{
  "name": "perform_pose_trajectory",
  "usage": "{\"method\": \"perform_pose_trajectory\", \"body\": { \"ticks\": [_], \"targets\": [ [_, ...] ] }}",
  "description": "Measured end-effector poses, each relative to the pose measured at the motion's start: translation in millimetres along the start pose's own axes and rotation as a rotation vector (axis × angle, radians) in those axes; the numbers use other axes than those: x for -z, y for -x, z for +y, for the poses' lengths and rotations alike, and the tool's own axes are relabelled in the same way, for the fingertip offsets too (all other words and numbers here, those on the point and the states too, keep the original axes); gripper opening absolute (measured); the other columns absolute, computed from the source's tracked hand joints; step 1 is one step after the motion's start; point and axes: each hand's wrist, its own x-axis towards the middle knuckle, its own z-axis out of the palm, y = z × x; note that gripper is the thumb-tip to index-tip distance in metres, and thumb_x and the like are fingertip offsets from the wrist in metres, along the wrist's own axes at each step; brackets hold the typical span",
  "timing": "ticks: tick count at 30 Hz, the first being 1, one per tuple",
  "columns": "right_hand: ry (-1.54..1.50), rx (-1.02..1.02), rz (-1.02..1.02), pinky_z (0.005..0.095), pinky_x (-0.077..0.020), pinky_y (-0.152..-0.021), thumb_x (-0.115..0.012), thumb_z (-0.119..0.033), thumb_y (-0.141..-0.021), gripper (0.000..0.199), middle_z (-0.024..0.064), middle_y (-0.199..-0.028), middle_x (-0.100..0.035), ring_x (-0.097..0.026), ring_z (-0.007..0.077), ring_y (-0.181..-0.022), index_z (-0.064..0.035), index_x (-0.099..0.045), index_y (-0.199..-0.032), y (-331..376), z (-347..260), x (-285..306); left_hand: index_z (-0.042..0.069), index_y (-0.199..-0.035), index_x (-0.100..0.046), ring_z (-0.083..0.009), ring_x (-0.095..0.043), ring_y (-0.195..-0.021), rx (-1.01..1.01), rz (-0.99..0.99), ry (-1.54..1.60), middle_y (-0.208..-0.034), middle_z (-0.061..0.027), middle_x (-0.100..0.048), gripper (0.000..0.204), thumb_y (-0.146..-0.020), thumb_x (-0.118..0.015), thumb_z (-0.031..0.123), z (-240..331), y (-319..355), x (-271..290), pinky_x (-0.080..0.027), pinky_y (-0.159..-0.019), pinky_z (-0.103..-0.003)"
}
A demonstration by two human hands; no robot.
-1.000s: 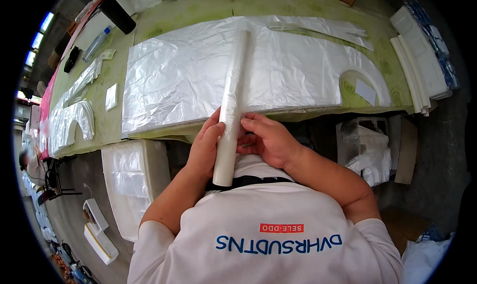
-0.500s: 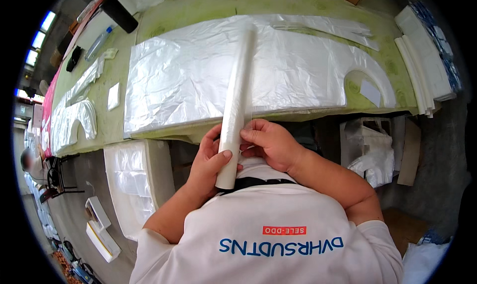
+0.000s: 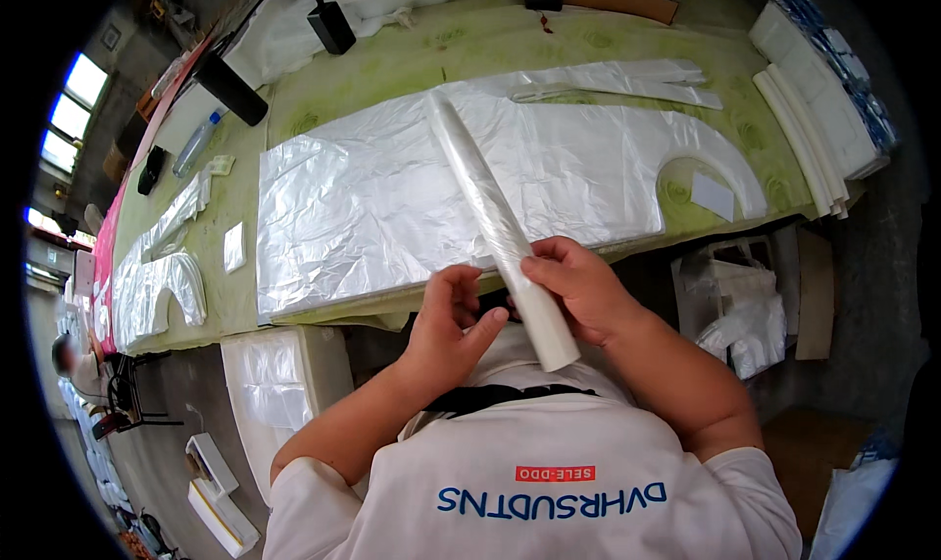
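Observation:
A long roll of clear plastic film (image 3: pixel 495 222) slants from over the table down toward my shirt. My right hand (image 3: pixel 578 284) holds it near its lower end, thumb on top. My left hand (image 3: pixel 453 327) is off the roll, just left of it, with its fingers half curled, thumb apart and nothing between them. Below the roll, a stack of thin white plastic aprons (image 3: pixel 343 212) lies flat on the green table, with a curved neck cut-out at the right and long straps at the far side.
A white card (image 3: pixel 713 196) lies by the neck cut-out. More folded plastic (image 3: pixel 157 291), a small white packet (image 3: pixel 234 247), a bottle (image 3: pixel 196 146) and a black cylinder (image 3: pixel 231 88) are at the left. White rolls (image 3: pixel 802 144) and a white box (image 3: pixel 821 95) stand at the right edge.
The roll's far end has swung left and its near end right. My left hand has let go of it; my right hand still holds it. The view has shifted slightly.

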Motion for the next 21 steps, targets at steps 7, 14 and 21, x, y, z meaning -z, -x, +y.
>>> {"method": "perform_pose_trajectory", "body": {
  "ticks": [7,14,21],
  "targets": [
    [0.107,-0.036,0.093,0.0323,-0.054,-0.083,-0.075,-0.02,-0.093,0.046,0.0111,-0.112,-0.062,-0.061,0.0161,-0.097,0.0028,-0.055,-0.127,19.7,1.8,32.5,0.008,-0.12,-0.068,-0.0354,-0.054,-0.123,-0.736,0.102,-0.667,-0.128,-0.0143,-0.061,0.035,-0.085,-0.071,0.011,24.3,-105.7,5.8,-0.041,-0.106,-0.047],
    [0.237,-0.007,0.082,0.031,-0.0519,-0.089,-0.076,-0.017,-0.092,0.041,0.0096,-0.112,-0.065,-0.061,0.0155,-0.099,0.0006,-0.058,-0.125,35.5,3.9,54.8,0.01,-0.127,-0.068,-0.028,-0.063,-0.105,-0.215,0.539,-0.24,-0.119,-0.0086,-0.068,0.033,-0.097,-0.067,0.025,9.7,-256.1,76.8,-0.048,-0.096,-0.037],
    [0.198,-0.03,0.061,0.0289,-0.0516,-0.087,-0.077,-0.014,-0.091,0.039,0.0069,-0.109,-0.065,-0.061,0.0131,-0.097,-0.0018,-0.059,-0.123,44.6,1.6,73.8,0.014,-0.128,-0.067,-0.0115,-0.048,-0.089,0.349,-0.05,-0.187,-0.103,0.002,-0.059,0.047,-0.095,-0.069,0.048,47.3,-235.4,102.6,-0.042,-0.079,-0.029]
  ]
}}
